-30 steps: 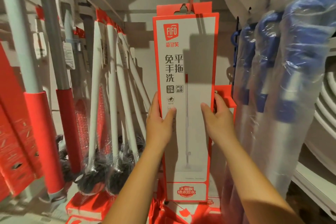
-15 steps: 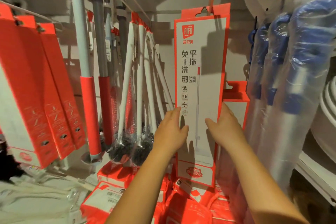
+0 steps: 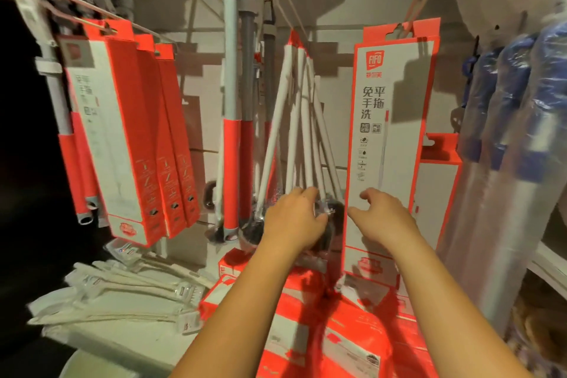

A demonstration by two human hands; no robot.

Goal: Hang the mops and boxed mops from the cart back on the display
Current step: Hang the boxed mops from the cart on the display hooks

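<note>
At the far left a row of red boxed mops (image 3: 129,138) hangs from a rail, with flat white packaged brushes (image 3: 122,294) lying on the shelf below them; next come upright mops with grey and red handles (image 3: 231,144), then a fanned bundle of white-handled mops (image 3: 294,120) hanging from one hook; the left hand (image 3: 294,218) sits in front of that bundle's lower ends, fingers loosely bent and gripping nothing, though contact with the handles is unclear; the right hand (image 3: 383,215) is raised before the lower face of the hanging boxed mop (image 3: 389,138), fingers relaxed and spread, not holding it; red boxes (image 3: 337,331) are stacked beneath; plastic-wrapped blue mops (image 3: 521,120) hang at the right.
</note>
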